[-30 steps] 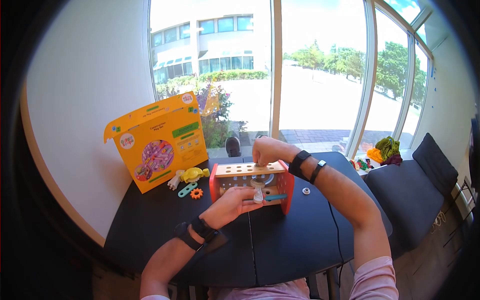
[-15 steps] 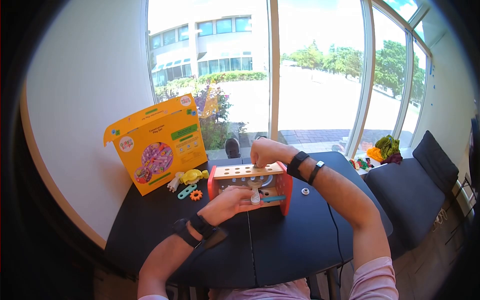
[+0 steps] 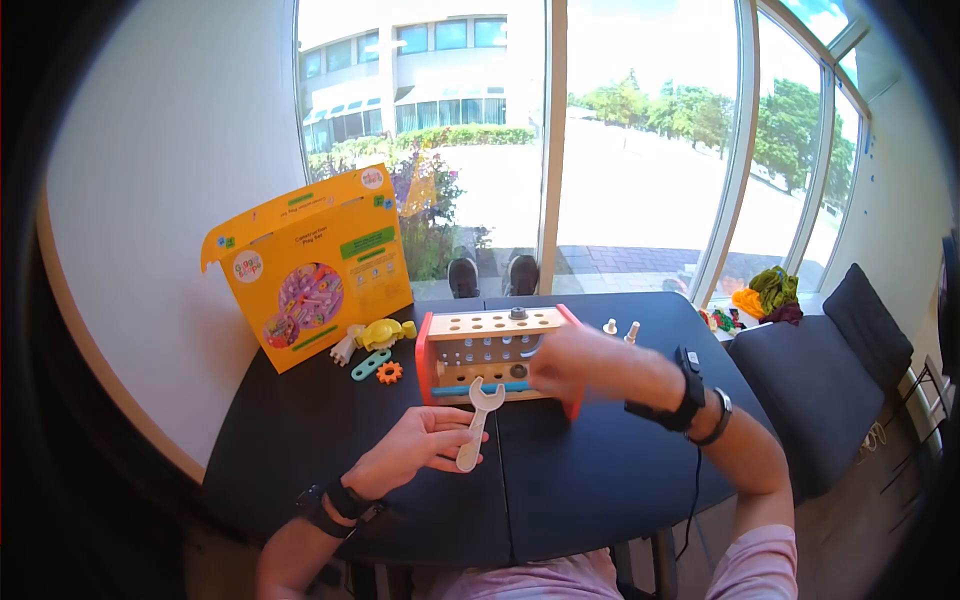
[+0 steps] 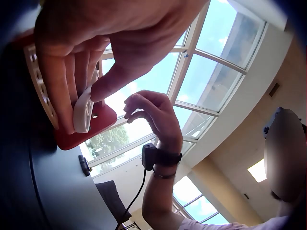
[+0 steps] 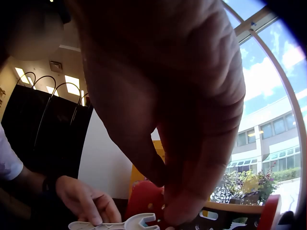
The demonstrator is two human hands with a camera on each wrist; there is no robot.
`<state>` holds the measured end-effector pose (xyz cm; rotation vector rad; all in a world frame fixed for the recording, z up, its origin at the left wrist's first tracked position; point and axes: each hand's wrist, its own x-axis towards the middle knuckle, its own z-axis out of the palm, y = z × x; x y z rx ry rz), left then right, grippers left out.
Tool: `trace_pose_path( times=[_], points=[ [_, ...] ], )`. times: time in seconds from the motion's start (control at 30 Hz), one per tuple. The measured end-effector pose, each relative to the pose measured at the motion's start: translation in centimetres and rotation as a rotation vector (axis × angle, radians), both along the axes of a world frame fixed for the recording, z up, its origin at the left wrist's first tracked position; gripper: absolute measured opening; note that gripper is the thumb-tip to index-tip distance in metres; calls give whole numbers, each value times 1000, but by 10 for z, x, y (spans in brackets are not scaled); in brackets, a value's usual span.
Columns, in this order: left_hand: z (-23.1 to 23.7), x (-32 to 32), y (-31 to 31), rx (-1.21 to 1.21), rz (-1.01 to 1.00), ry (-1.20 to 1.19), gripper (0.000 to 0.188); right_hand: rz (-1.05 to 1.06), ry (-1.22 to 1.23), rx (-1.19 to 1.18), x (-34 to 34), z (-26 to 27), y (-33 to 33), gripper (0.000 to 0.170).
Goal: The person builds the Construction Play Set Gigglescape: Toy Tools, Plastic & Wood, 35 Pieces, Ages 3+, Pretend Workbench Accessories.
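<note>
In the head view my left hand holds a white toy wrench, thumb and fingers pinching its handle, open jaw upward. Behind it stands the toy workbench, with red end panels and a wooden top with holes. A dark round piece sits on that top, another lower inside. My right hand is in front of the right end panel; in the left wrist view its fingers bend loosely and hold nothing visible. A blue bar runs along the bench's lower front.
Left of the bench lie a teal strip, an orange gear and a yellow piece, before a yellow box. Small light pegs stand behind right. A black cable hangs at the table's right front.
My right hand has left the bench top and moved down and right. My left hand has drawn back toward me with the wrench, now away from the bench interior. The dark piece on top is uncovered.
</note>
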<state>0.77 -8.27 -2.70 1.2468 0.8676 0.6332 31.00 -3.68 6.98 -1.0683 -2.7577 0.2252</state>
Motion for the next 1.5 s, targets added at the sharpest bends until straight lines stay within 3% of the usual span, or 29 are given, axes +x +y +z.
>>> trace_pose_path(
  times=[0.07, 0.13, 0.17, 0.3, 0.4, 0.5, 0.6, 0.7, 0.8, 0.87, 0.9, 0.97, 1.1, 1.17, 1.27, 1.5],
  points=[
    [-5, -6, -4, 19, 11, 24, 40, -15, -193, -38, -11, -28, -33, 19],
    [-10, -8, -5, 7, 18, 22, 41, -16, -251, -96, -16, -78, -36, 32],
    [-11, -9, -6, 3, 23, 22, 42, 70, -285, 180, -15, -116, -31, 53],
    [-10, -9, -9, -7, 26, 46, 40, -102, -143, 423, -20, -188, -2, 66],
    [-13, -11, -9, -7, 16, 44, 41, -237, -193, 639, -29, -195, 27, 66],
    [-15, -13, -6, -12, 8, 38, 41, -265, -187, 641, -24, -220, 59, 57],
    [-12, -13, -7, 1, 15, 44, 41, -345, -379, 420, -45, -175, 33, 44],
    [-15, -11, -6, 19, 17, 59, 41, -198, 10, 449, -40, -173, 18, 35],
    [-20, -10, -4, 56, 42, 80, 41, -216, -104, 328, -39, -162, 6, 35],
    [-28, -11, -3, 105, 74, 83, 40, -156, -40, 406, -32, -167, 4, 31],
    [-30, -11, -3, 244, 128, 186, 36, -125, -8, 448, -28, -168, 4, 29],
    [-31, -11, -5, 519, 230, 394, 28, -129, 201, 247, -21, -154, -6, 24],
    [-17, -11, -13, 792, 304, 593, 26, -34, 545, 11, -14, -104, -28, 17],
    [-16, -7, -16, 957, 353, 691, 25, -83, 779, -173, -13, -92, -35, 18],
    [-10, 1, -24, 1082, 425, 708, 24, -110, 990, -313, -11, -93, -36, 17],
    [6, 10, -32, 912, 289, 549, 28, -81, 1045, -276, -15, -90, -33, 18]
  ],
)
